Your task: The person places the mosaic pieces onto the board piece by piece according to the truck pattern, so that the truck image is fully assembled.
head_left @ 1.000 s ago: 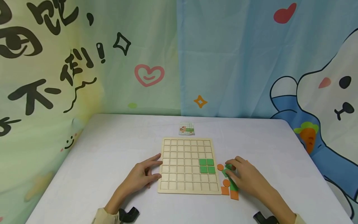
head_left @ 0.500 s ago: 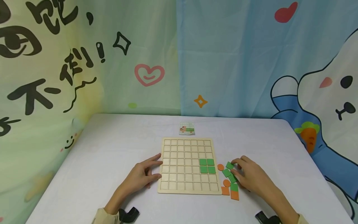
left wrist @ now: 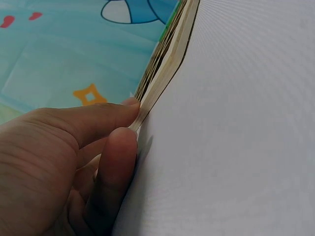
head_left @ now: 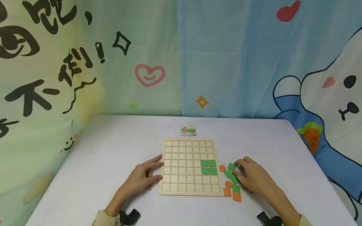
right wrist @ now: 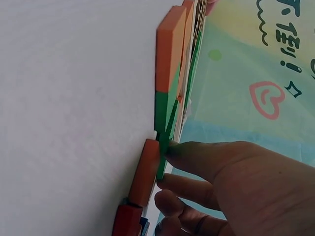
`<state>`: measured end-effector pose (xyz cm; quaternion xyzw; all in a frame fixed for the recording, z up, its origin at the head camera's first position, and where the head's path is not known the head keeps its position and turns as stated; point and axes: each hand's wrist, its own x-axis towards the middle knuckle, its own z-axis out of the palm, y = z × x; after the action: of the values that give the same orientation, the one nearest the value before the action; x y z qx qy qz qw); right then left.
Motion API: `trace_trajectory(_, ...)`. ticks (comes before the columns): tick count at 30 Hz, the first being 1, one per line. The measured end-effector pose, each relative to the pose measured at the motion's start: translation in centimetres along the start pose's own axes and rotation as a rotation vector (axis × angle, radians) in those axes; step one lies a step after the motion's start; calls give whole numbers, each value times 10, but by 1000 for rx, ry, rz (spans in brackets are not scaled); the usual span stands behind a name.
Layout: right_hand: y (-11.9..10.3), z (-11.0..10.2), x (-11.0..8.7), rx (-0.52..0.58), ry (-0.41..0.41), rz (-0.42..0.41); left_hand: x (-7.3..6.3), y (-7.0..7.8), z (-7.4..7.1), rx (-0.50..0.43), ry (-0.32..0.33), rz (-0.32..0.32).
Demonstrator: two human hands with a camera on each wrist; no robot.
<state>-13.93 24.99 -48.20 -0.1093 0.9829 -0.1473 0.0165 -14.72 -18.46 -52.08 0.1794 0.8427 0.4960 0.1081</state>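
Note:
A light wooden grid board [head_left: 181, 180] lies flat, with a block of green squares [head_left: 208, 167] set into cells at its right side. Against the board's left edge, the thumb and fingertips of my left hand [head_left: 142, 175] rest apart from each other. My right hand [head_left: 253, 177] is over the loose tiles right of the board, thumb and index fingertips right at the green tiles [head_left: 232, 166]. In the right wrist view the thumb lies close against a green tile [right wrist: 162, 164]. A brown-orange block [right wrist: 144, 172] and a red block [right wrist: 127, 220] sit near these fingers, hidden by the hand from above.
Orange discs [head_left: 228, 184] and orange squares [head_left: 237, 196] lie along the board's right edge. Behind the board is a small pattern card [head_left: 188, 129]. A white cloth covers the table [head_left: 127, 135], and a printed curtain [head_left: 226, 62] hangs behind it.
My right hand has drawn back slightly to the right, bringing several green tiles into view that it had covered. The left hand stays at the board's edge.

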Motion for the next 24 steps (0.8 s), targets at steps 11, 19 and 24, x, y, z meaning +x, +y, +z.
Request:
trace_trajectory(11,0,-1,2,-2,-7,-4,0,-2,0,1,0,3)
trace_trajectory(19,-2,-1,3,-4,-22,23,0,-2,0,-10,1,-3)
trace_trajectory(24,-3,-3,2,1,-15,26,0,0,0,-11,-2,-4)
